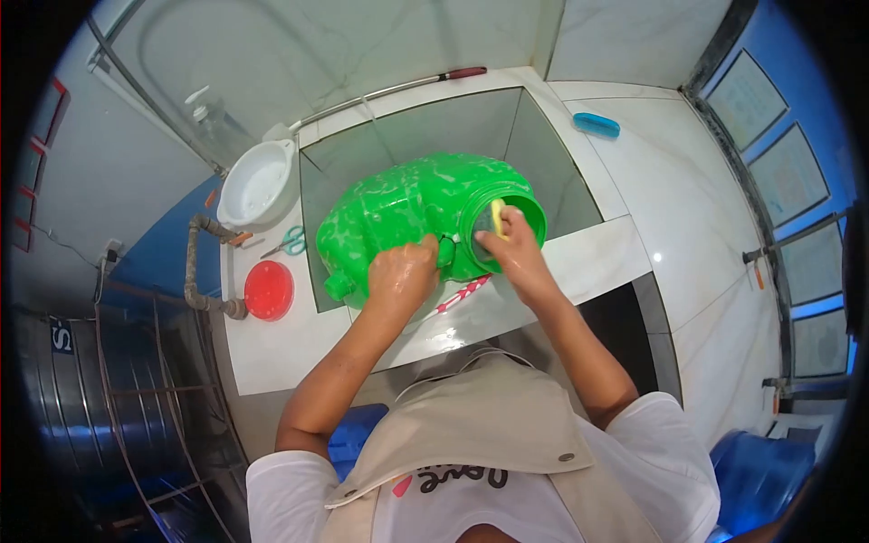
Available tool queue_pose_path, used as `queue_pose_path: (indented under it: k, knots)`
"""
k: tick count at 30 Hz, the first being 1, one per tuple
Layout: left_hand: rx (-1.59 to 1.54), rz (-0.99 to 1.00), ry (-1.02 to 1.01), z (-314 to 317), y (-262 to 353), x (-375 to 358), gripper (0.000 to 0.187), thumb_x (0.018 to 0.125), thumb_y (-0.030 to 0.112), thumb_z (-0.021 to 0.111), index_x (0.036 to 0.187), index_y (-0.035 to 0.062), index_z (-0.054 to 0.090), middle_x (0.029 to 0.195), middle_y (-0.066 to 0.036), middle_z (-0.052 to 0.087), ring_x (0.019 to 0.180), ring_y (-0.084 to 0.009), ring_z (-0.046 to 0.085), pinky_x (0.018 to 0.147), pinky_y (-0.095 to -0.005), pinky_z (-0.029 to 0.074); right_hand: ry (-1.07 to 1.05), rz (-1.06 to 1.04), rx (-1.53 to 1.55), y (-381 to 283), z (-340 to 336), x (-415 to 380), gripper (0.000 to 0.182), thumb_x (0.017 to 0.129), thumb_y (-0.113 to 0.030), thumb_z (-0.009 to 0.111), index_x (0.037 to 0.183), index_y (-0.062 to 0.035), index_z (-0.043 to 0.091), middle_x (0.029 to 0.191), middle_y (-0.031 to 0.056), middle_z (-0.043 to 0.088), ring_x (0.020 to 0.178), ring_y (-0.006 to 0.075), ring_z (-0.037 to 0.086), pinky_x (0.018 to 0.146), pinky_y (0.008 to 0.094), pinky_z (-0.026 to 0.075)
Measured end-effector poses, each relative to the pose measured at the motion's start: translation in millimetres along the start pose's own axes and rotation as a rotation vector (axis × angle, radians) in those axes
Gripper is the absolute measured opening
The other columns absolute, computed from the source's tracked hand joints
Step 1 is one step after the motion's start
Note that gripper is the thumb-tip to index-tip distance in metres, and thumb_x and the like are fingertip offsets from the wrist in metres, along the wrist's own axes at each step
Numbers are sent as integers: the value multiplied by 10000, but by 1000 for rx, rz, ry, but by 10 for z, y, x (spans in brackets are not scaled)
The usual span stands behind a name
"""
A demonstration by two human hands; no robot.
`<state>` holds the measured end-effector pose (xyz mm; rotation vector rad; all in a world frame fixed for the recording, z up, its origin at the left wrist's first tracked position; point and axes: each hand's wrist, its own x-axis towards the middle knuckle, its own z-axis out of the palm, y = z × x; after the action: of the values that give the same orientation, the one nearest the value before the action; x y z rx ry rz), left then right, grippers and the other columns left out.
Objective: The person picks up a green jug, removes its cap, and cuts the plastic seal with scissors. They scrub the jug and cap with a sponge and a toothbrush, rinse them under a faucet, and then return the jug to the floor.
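Note:
A large green plastic jug (398,195), streaked with suds, lies on its side across the sink with its wide round mouth (540,215) facing right. My left hand (403,271) is closed around the jug's handle (445,252), and its skin looks wet. At the mouth, my right hand (516,249) pinches a yellow sponge (497,215) against the inside of the rim. Below the jug, a red-and-white striped stick (462,295) rests on the counter edge.
Left of the sink (471,118) are a white basin (258,181), teal-handled scissors (293,241), a red round lid (269,290) and a pump bottle (204,113). A long metal rod with a red grip (466,73) lies behind. A blue brush (596,125) sits at right.

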<state>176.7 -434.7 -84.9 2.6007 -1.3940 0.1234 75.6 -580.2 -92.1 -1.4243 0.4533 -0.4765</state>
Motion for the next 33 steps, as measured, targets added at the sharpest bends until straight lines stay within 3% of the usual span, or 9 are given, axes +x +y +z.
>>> queue_pose_path:
  k: [3, 6, 8, 10, 12, 15, 20, 24, 33]
  knots:
    - [18, -4, 5, 39, -25, 46, 259, 650, 183, 712, 772, 48, 528, 598, -146, 591, 551, -339, 607, 475, -432, 480, 151, -398, -336, -281, -367, -12, 291, 817, -121, 598, 1065, -21, 483, 973, 81, 522, 831, 142, 505, 700, 289, 444]
    - [-24, 12, 14, 16, -30, 36, 239, 662, 184, 699, 762, 54, 526, 606, -143, 591, 548, -337, 606, 469, -429, 479, 184, -411, -537, -571, -594, 343, 295, 799, -125, 560, 1076, -37, 511, 966, 127, 532, 820, 226, 526, 731, 340, 447]
    - [-11, 4, 20, 61, -29, 4, 234, 663, 183, 697, 758, 56, 524, 605, -141, 590, 550, -334, 606, 468, -427, 479, 3, -439, -1068, -218, -542, 649, 292, 763, -86, 520, 1051, -35, 533, 974, 123, 540, 920, 300, 525, 806, 395, 422]
    - [3, -1, 42, 52, -43, 63, 230, 664, 182, 694, 754, 58, 522, 604, -138, 588, 551, -331, 607, 467, -424, 479, 23, -463, -1097, -405, -119, 602, 231, 750, -113, 520, 965, -43, 568, 972, 140, 531, 915, 352, 484, 823, 444, 385]
    - [-18, 20, 51, 61, -43, -20, 226, 649, 167, 697, 754, 64, 525, 602, -133, 584, 556, -319, 611, 464, -419, 479, -388, -660, -1240, -460, 128, 511, 179, 755, -126, 507, 888, -47, 596, 952, 136, 532, 871, 335, 490, 793, 437, 391]
    - [-33, 13, 79, 62, -79, -26, 224, 633, 151, 697, 754, 69, 528, 598, -126, 582, 553, -306, 612, 459, -417, 476, -552, -581, -1212, -519, 98, 626, 163, 749, -118, 494, 833, -39, 609, 920, 135, 537, 886, 332, 494, 798, 431, 397]
    - [-63, -3, 113, 98, -147, 35, 209, 632, 151, 683, 753, 74, 532, 592, -116, 582, 547, -297, 608, 448, -413, 464, -148, -466, -967, -330, -403, 836, 212, 771, -171, 493, 898, -40, 601, 895, 156, 555, 862, 344, 500, 781, 432, 416]
    - [-124, -25, 122, 131, -333, 118, 206, 647, 174, 677, 761, 67, 543, 598, -124, 585, 574, -307, 609, 479, -430, 465, -325, -428, -1034, -451, -80, 1131, 217, 784, -163, 483, 937, -44, 580, 899, 171, 552, 866, 359, 507, 778, 440, 419]
    - [-407, -470, 80, 330, -1057, 791, 426, 743, 245, 649, 1123, 73, 559, 728, -219, 625, 737, -386, 618, 688, -447, 497, -682, -1005, -726, -228, 2756, 2446, 229, 793, -82, 526, 994, -40, 627, 967, 162, 576, 947, 326, 556, 827, 392, 450]
